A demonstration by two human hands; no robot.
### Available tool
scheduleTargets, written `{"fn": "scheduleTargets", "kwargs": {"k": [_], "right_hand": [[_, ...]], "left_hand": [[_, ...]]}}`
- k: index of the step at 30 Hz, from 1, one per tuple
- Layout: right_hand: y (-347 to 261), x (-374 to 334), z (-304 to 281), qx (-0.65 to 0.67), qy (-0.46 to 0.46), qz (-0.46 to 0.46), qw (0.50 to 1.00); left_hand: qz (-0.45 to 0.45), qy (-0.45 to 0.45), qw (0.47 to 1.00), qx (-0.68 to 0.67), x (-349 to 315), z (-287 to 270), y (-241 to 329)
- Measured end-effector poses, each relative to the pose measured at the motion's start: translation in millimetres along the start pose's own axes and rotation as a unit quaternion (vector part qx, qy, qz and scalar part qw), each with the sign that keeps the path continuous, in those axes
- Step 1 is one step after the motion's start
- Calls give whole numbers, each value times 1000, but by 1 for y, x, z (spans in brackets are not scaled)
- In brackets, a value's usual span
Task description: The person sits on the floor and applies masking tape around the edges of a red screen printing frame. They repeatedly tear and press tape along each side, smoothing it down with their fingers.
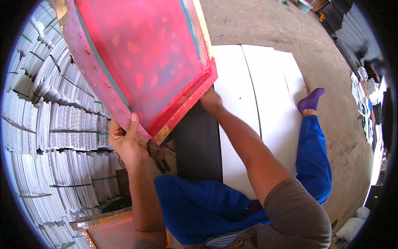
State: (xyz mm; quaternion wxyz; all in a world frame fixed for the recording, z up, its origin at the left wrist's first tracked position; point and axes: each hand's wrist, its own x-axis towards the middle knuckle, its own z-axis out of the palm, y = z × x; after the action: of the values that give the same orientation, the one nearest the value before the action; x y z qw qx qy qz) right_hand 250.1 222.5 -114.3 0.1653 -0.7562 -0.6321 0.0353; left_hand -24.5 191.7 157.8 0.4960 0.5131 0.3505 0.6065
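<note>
Screen frame [145,58], near end gripped by the left hand [129,140], seems held clear, next needing steadiness beside the right hand [212,103], its grip hidden.

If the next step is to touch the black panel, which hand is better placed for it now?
Probably the right hand: it is close to the black panel, though partly hidden behind the tilted red frame. The left hand is occupied, gripping that frame's corner.
</note>
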Motion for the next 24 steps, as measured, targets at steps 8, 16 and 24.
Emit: {"fn": "scheduleTargets", "kwargs": {"k": [8, 16, 24], "right_hand": [[14, -270, -53, 152, -182, -398, 886], [114, -82, -49, -38, -175, -143, 973], [89, -132, -98, 143, -38, -69, 987]], "left_hand": [[-20, 19, 999, 24, -15, -19, -18], [-54, 50, 997, 29, -40, -10, -19], [-17, 20, 998, 52, -50, -6, -40]]}}
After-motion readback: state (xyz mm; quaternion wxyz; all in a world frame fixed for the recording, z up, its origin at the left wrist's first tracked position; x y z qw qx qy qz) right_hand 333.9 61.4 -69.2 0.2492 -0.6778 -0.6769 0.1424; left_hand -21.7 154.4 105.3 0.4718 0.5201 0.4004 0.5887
